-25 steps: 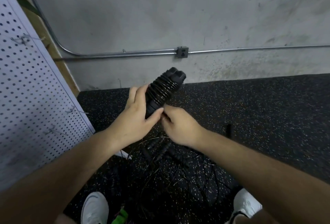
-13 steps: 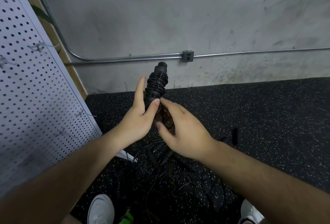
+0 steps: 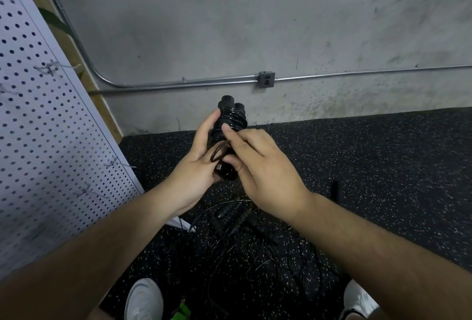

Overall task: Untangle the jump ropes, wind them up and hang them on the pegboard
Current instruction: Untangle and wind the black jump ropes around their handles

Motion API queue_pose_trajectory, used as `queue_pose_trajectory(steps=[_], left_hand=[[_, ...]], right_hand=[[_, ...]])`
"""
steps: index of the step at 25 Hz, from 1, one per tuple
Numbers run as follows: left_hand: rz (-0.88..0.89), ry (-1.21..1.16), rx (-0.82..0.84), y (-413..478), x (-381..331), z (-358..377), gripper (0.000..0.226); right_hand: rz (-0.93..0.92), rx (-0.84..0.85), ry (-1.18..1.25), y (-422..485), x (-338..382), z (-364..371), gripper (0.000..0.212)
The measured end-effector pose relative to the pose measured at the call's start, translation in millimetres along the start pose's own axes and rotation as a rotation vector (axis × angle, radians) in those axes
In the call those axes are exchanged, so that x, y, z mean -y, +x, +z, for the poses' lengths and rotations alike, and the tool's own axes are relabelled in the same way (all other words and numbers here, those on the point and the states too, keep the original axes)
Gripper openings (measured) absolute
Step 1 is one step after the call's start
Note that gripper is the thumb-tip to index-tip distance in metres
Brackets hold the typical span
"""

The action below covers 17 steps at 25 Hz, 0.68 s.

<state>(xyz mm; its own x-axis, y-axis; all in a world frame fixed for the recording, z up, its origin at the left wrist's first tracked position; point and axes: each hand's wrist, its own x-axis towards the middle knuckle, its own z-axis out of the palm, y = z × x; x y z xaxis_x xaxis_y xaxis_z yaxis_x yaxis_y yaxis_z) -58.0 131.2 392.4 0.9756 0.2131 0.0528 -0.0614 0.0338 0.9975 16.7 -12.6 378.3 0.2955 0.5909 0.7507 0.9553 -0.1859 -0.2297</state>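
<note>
Held above the floor [image 3: 370, 166], the wound jump rope [image 3: 231, 119] looks light, its slick, springy cable likely to uncoil; the left hand [image 3: 194, 166] grips its paired handles and the right hand [image 3: 263, 164] pinches the loose loop.

middle of wound rope [image 3: 231, 118] behind right hand [image 3: 264, 166]; both shoes [image 3: 144, 299] half out of frame

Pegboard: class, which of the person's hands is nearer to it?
Left. The left hand sits right of the pegboard; the right hand lies further right, on the other side of the wound jump rope.
</note>
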Motion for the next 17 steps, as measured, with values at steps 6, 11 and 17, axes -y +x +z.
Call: queue_pose_trajectory(steps=[6, 11, 17], left_hand=[[-0.031, -0.104, -0.004, -0.1, -1.7, 1.2, 0.055], [0.002, -0.158, 0.001, -0.7, -7.9, -1.5, 0.060], [0.029, -0.188, 0.041, -0.5, -4.6, -5.2, 0.073]], right_hand=[[0.210, -0.024, 0.175, 9.8, -4.6, -18.0, 0.050], [0.138, -0.054, 0.147, 12.2, -13.0, -34.9, 0.037], [0.083, 0.036, 0.119, 5.3, -22.5, -48.5, 0.029]])
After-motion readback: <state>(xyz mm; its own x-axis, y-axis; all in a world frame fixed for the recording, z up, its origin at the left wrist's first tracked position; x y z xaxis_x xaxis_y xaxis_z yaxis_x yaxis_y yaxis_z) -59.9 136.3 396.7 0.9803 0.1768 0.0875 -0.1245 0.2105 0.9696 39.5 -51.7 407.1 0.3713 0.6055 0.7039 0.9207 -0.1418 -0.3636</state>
